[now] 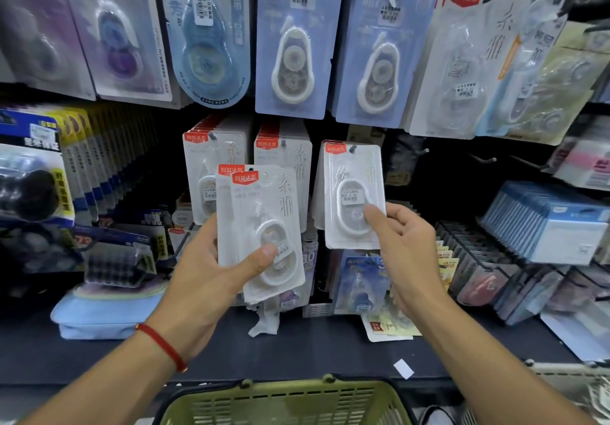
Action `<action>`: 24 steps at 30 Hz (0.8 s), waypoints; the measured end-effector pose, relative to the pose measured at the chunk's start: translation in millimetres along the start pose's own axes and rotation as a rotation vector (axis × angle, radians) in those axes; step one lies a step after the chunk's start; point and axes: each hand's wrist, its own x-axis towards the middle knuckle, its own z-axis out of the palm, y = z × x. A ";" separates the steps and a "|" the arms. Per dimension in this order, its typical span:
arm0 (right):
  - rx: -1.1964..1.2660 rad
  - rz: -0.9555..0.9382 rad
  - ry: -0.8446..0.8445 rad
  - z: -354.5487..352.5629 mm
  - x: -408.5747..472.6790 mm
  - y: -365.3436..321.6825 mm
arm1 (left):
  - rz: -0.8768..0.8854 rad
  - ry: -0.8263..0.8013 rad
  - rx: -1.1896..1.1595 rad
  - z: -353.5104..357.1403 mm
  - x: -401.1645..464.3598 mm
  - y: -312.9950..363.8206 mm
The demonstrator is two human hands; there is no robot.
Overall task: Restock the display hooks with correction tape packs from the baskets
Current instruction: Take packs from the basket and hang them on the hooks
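White packs [260, 233] sit gripped in the raised left hand [211, 279]; the right hand [406, 246] pinches one pack [353, 193] on its hook

left hand [211, 279]: holds stacked packs [260, 226], before the two left hook rows | right hand [402, 246]: pinches hooked pack [355, 193], right of them | basket [287, 401]: below, nearest the viewer, before the shelf [297, 352]

Glossy clear-plastic packs [260, 226], slotted plastic basket [287, 405]
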 end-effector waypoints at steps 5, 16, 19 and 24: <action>-0.664 -0.143 0.047 -3.1 -8.4 14.8 | -0.004 0.011 0.025 -3.9 -0.2 -1.6; -1.317 -0.606 -0.170 35.1 58.1 47.0 | -0.008 0.055 0.036 -6.2 2.3 -7.9; -1.359 -0.511 -0.186 52.3 92.5 50.9 | -0.011 0.044 0.074 -8.8 4.3 -10.3; -1.355 -0.415 -0.280 68.7 141.2 52.6 | -0.019 0.035 0.087 -12.6 7.5 -13.0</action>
